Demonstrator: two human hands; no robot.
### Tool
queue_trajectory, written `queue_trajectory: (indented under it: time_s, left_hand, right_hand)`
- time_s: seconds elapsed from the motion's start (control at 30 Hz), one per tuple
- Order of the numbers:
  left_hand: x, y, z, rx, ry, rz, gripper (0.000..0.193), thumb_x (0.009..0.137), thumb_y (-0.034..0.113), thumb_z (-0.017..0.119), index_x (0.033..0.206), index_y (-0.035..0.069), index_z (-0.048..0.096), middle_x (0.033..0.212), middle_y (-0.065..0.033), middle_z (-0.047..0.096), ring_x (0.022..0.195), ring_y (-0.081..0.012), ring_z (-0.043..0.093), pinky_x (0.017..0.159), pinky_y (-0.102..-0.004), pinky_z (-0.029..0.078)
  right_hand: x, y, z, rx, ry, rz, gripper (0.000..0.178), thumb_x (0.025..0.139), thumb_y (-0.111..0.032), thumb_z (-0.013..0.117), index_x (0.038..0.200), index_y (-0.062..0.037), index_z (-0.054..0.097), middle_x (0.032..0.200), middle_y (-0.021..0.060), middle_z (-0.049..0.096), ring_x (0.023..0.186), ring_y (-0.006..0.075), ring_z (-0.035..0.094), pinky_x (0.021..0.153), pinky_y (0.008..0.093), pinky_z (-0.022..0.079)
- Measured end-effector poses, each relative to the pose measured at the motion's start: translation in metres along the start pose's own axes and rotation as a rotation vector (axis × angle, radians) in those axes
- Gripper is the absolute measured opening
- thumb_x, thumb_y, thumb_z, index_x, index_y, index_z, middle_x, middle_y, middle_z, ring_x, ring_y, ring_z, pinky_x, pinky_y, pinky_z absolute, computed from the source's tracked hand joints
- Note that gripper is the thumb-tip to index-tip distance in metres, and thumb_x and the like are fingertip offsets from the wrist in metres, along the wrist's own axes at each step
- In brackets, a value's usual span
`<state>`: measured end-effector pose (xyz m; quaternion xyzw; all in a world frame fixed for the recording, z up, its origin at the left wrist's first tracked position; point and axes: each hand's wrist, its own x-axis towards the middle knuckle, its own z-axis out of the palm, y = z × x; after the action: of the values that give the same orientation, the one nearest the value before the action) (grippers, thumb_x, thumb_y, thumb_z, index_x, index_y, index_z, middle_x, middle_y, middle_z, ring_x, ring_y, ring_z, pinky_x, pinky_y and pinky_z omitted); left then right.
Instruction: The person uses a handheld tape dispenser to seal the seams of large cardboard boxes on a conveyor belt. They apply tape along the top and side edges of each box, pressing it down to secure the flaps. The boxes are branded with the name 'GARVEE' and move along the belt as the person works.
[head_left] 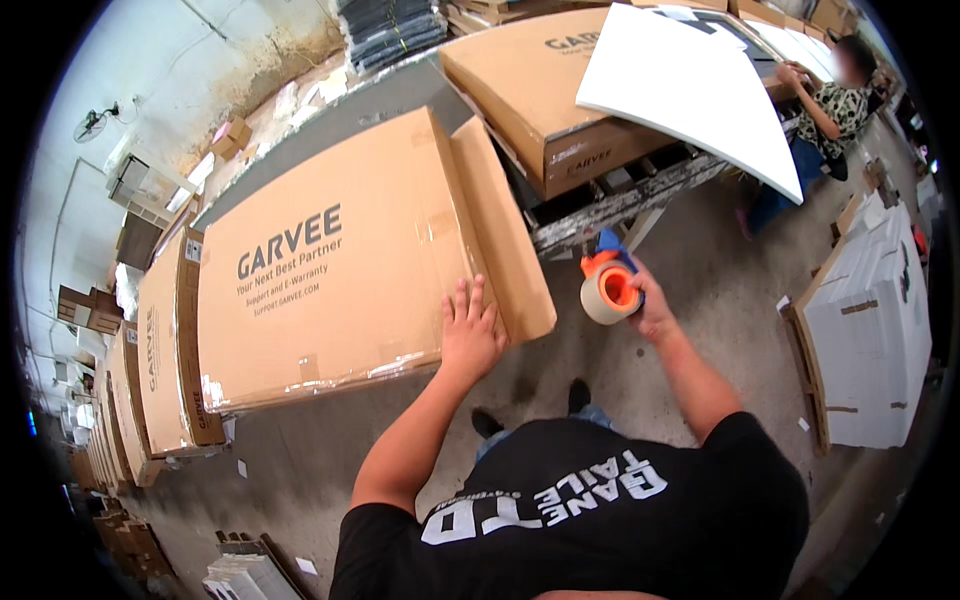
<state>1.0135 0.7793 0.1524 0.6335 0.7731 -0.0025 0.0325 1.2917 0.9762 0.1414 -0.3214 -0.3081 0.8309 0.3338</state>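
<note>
A large flat cardboard box (340,320) lies on the work surface in front of me, with clear tape along its near edge. Its right end flap (500,240) sticks outward. My left hand (472,330) rests flat on the box's top near the right corner, fingers spread. Off to the right of the flap, above the floor, my right hand (652,304) grips a tape gun (608,278) with orange and blue parts and a wide roll of tape. The tape gun is apart from the box.
Behind the flap another big carton (540,90) sits on a roller conveyor (640,195), a white panel (690,90) across its corner. More cartons (170,340) line the left. A wrapped stack (870,330) stands at right. A person (835,110) works at the far right.
</note>
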Motion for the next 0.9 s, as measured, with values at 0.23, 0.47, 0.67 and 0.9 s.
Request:
queue_trajectory:
  time_s: [0.23,0.47,0.67,0.9]
  left_hand:
    - [-0.044,-0.012,-0.009,-0.593,0.206,-0.022,0.069,0.092,0.028,0.068,0.153,0.005,0.045,0.160,-0.0194,0.043,0.150,-0.0438,0.035,0.126,-0.0557,0.020]
    - [-0.172,-0.072,-0.047,-0.494,0.772,-0.419,0.037,0.098,0.011,0.061,0.132,-0.003,0.058,0.142,-0.0203,0.058,0.139,-0.0350,0.050,0.118,-0.0469,0.036]
    - [-0.296,-0.189,-0.015,-1.328,1.170,-1.781,0.083,0.106,0.061,0.044,0.160,-0.001,0.031,0.160,-0.0161,0.039,0.145,-0.0304,0.041,0.123,-0.0442,0.031]
    - [-0.274,-0.305,0.059,-1.524,1.317,-1.130,0.073,0.109,0.055,0.041,0.160,0.003,0.030,0.163,-0.0159,0.035,0.144,-0.0325,0.043,0.119,-0.0485,0.037]
  right_hand:
    - [0.049,0.150,0.024,0.801,-0.410,0.283,0.048,0.084,-0.034,0.056,0.119,-0.0040,0.067,0.107,0.0126,0.071,0.089,0.0269,0.067,0.080,0.0415,0.056]
    - [0.021,0.188,0.100,0.789,-0.341,0.233,0.035,0.086,-0.034,0.050,0.097,-0.0038,0.064,0.090,0.0114,0.069,0.083,0.0266,0.067,0.078,0.0390,0.056]
    - [-0.030,0.179,0.097,0.816,-0.315,0.244,0.036,0.086,-0.034,0.049,0.103,-0.0061,0.064,0.098,0.0114,0.069,0.087,0.0274,0.068,0.080,0.0413,0.057]
    - [-0.065,0.157,0.028,0.797,-0.223,0.202,0.056,0.090,-0.050,0.051,0.116,-0.0022,0.063,0.101,0.0198,0.062,0.078,0.0307,0.059,0.062,0.0397,0.054]
